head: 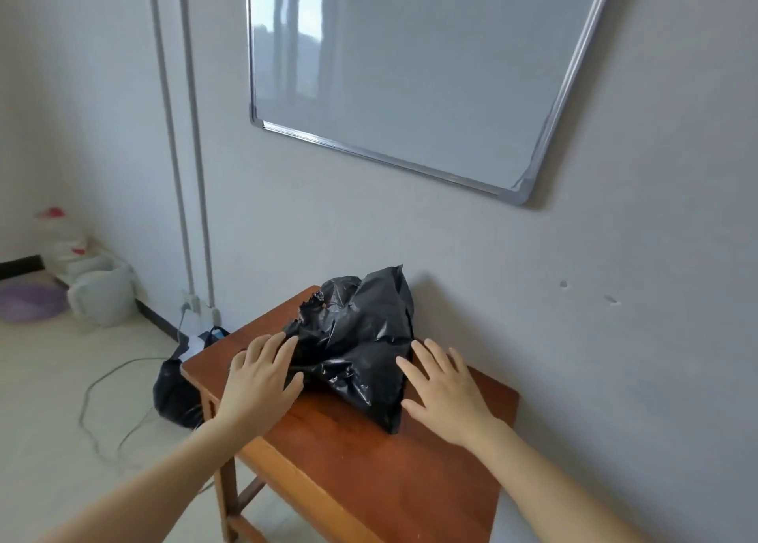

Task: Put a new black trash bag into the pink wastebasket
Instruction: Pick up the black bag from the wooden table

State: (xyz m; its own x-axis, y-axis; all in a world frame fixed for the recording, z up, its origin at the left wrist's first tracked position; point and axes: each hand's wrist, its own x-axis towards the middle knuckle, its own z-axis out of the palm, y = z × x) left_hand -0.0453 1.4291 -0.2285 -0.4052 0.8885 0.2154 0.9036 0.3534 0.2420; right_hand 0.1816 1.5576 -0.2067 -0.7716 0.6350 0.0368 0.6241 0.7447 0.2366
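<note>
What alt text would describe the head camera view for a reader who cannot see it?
Two bare hands, the left hand and the right hand, rest open on either side of a crumpled black trash bag on a wooden table against a wall. A whiteboard hangs above; no pink wastebasket is visible.

Two hands (262, 378) (445, 390), two black bags (361, 345) (176, 395), one table (369, 473), one whiteboard (410, 70)
</note>
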